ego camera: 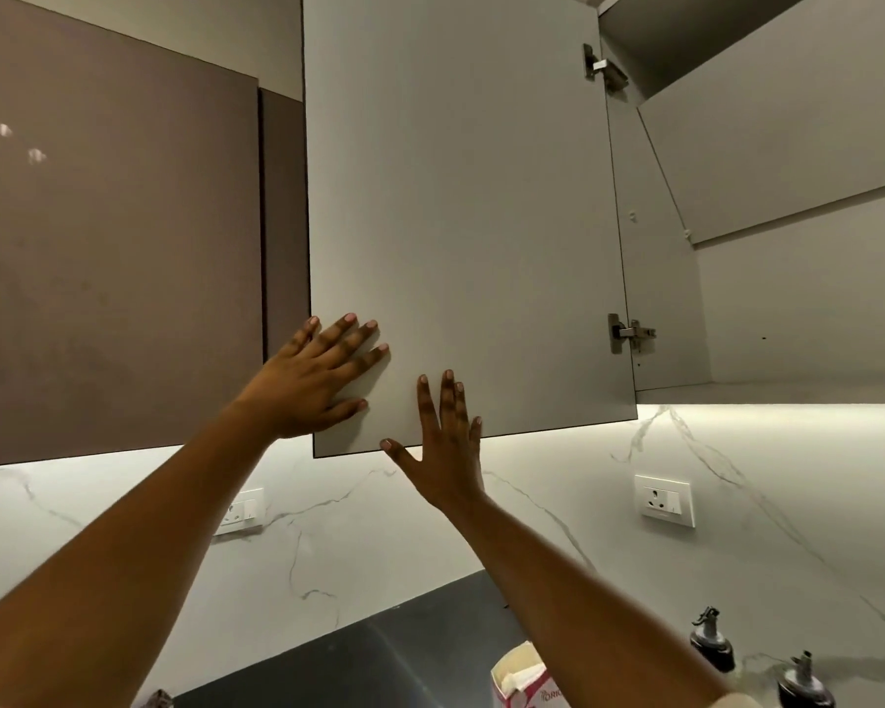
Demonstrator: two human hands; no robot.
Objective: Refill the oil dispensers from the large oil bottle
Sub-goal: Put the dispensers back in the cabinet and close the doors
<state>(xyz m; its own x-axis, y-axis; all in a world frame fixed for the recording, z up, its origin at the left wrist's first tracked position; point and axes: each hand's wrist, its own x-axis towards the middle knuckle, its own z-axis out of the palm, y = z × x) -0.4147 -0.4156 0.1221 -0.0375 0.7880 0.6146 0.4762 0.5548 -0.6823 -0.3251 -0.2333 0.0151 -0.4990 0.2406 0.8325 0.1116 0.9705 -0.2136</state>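
Dark and metal-spouted, the far oil dispenser (712,641) and near oil dispenser (804,682) are standing well below and right of the open cabinet door (461,196), well apart from any fingers. The left hand (310,380) and right hand (445,442) are reaching up, lying flat against the door's lower part, fingers straight and spread, grasping nothing.
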